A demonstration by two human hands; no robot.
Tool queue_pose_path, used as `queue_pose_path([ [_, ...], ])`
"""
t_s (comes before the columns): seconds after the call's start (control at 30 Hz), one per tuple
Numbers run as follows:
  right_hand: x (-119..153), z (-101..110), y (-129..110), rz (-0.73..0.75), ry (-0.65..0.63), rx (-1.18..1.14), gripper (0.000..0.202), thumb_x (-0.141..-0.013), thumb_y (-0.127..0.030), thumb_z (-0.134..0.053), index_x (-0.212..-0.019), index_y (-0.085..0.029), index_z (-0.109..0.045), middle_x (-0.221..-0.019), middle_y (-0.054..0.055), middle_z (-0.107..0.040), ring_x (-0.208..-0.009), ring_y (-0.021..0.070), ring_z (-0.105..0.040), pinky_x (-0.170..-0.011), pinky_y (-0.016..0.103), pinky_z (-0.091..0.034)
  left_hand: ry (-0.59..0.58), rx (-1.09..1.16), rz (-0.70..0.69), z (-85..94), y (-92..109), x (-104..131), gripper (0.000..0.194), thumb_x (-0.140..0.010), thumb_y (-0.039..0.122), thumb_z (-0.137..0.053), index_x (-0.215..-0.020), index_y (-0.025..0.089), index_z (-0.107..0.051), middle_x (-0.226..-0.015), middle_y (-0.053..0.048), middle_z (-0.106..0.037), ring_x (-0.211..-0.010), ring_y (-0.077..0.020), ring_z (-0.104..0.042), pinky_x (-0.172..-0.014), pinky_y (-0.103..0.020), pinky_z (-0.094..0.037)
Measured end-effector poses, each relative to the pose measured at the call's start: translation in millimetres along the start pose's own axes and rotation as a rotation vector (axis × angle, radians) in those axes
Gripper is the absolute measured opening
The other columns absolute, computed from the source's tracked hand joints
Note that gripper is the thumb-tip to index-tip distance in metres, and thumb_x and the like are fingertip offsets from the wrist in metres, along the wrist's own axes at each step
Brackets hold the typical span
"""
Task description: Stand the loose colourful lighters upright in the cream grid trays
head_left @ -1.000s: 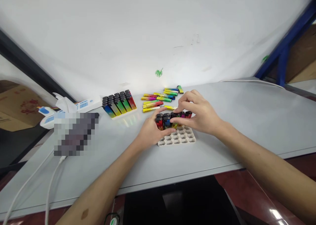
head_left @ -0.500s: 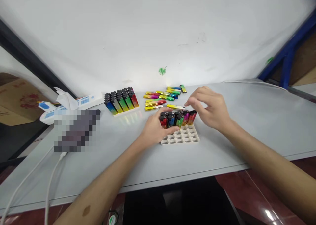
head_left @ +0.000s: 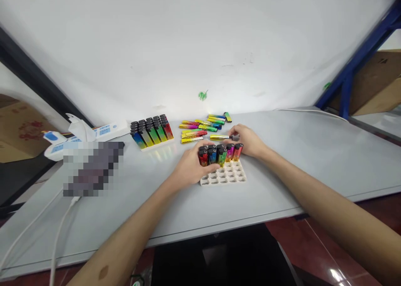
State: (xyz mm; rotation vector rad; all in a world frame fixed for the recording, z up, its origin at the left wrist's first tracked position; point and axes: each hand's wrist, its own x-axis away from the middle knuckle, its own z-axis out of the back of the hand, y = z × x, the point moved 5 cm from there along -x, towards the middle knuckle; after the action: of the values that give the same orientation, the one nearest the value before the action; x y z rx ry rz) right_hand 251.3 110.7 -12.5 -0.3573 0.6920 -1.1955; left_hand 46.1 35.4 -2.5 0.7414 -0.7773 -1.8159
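Head view: steady upright lighters (head_left: 222,159) in tray (head_left: 223,182), inside front edge of worktop (head_left: 200,210), with left hand (head_left: 189,164) wrapped round leftmost ones. Towards back edge, pinch lying yellow lighter (head_left: 219,137) squarely with right hand (head_left: 248,141); cannot tell whether gripped.

We see two hands and forearms, bare and slim. Our left hand (head_left: 189,167) shows its thumb and the back of the hand, and it narrows smoothly into the wrist. Our left forearm (head_left: 134,231) widens from there, and near the lower edge of the view it carries one small, dark, flat mark (head_left: 103,272) with an uneven, blocky oval outline. Our right hand (head_left: 249,140) has slender fingers, partly hidden at the tips, and our right forearm (head_left: 319,206) tapers evenly to a narrow wrist. Below, we see a broad plain black shape (head_left: 184,265); we cannot tell whether it is clothing.
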Motion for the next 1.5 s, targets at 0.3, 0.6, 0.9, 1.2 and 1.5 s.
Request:
queue_pose_path([
  [0.3, 5, 18, 7, -0.267, 0.17, -0.859, 0.032, -0.083, -0.048, -0.069, -0.094, -0.027, -0.048, -0.066, -0.008, -0.052, -0.048, 0.0095, -0.047, -0.045, 0.024, -0.038, 0.016, -0.008, 0.011, 4.8, 1, 0, 0.062, -0.076, 0.044, -0.078, -0.13, 0.026, -0.053, -0.114, -0.005, -0.071, -0.095, -0.0241, -0.069, -0.083, -0.039, -0.054],
  [0.6, 8, 15, 10, -0.391, 0.11, -0.898, 0.035, -0.084, -0.057, -0.064, -0.092, -0.024, -0.055, -0.08, 0.0, -0.058, -0.057, 0.0117, -0.053, -0.044, 0.025, -0.04, 0.147, 0.072, -0.048, 16.1, -2, -1, 0.047, -0.089, 0.051, -0.062, -0.128, 0.025, -0.054, -0.119, -0.006, -0.07, -0.111, -0.0225, -0.062, -0.096, -0.038, -0.047],
  [0.9, 11, 10, 5, -0.438, 0.046, -0.923, 0.052, -0.084, -0.073, -0.054, -0.07, -0.024, -0.044, -0.05, -0.01, -0.019, -0.041, 0.0073, -0.012, -0.04, 0.025, -0.009, 0.152, 0.08, -0.055, 17.3, 0, -1, 0.039, -0.093, 0.051, -0.056, -0.121, 0.024, -0.059, -0.127, -0.005, -0.069, -0.114, -0.021, -0.062, -0.095, -0.035, -0.047],
  [1.2, 12, 10, 4, -0.475, 0.06, -0.982, 0.046, -0.092, -0.051, -0.042, -0.057, -0.024, -0.031, -0.044, -0.008, -0.017, -0.038, 0.0075, -0.009, -0.038, 0.025, -0.007, 0.16, 0.068, -0.061, 18.4, 0, -1, 0.039, -0.094, 0.052, -0.054, -0.121, 0.024, -0.06, -0.129, -0.005, -0.067, -0.108, -0.0199, -0.063, -0.093, -0.034, -0.047],
  [1.5, 12, 11, 4, -0.463, 0.079, -0.952, 0.058, -0.092, -0.068, -0.038, -0.057, -0.023, -0.031, -0.045, -0.008, -0.018, -0.039, 0.0071, -0.01, -0.039, 0.025, -0.008, 0.172, 0.058, -0.038, 17.7, -2, -3, 0.038, -0.092, 0.052, -0.056, -0.118, 0.024, -0.062, -0.127, -0.005, -0.068, -0.103, -0.0203, -0.063, -0.09, -0.034, -0.049],
])
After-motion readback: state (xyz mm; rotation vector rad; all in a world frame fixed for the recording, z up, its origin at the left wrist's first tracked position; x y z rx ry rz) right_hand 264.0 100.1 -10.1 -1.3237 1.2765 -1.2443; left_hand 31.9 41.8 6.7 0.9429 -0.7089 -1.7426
